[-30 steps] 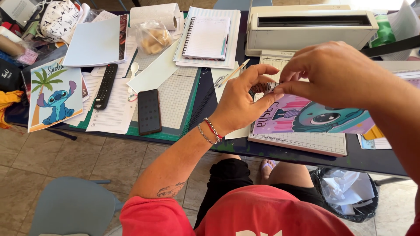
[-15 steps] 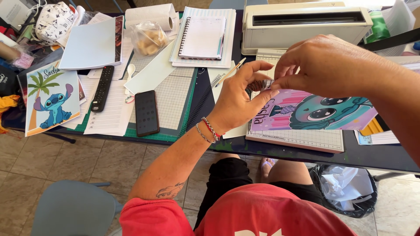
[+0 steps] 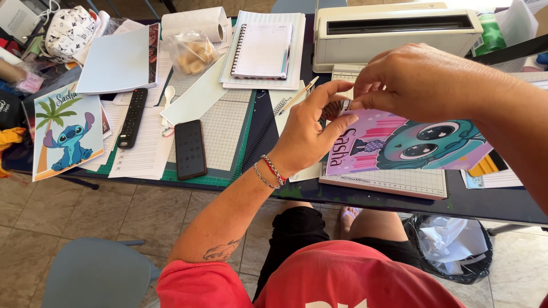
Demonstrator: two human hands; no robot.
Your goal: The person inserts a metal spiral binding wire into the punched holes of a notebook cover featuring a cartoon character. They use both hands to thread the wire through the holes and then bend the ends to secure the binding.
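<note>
Fingers of the left hand curl around the near corner of a spiral-bound notebook cover, thumb up and fingertips pressed to its pink edge, so this hand is closed on the cover. Just above it, the right hand pinches shut on the dark wire spiral at the cover's top edge; the two hands almost touch there. The cover, printed with a teal big-eyed cartoon figure, lies tilted over a white gridded cutting board at the counter's near edge.

Left of the hands, a black phone lies face up on a green cutting mat, with a black remote control just beyond it on lined paper. Further left, a card with a blue cartoon creature and a palm tree overhangs the counter edge.

Farther back stand a small spiral notebook on a larger pad, a clear bag of brownish bits, a paper roll and a cream binding machine.
</note>
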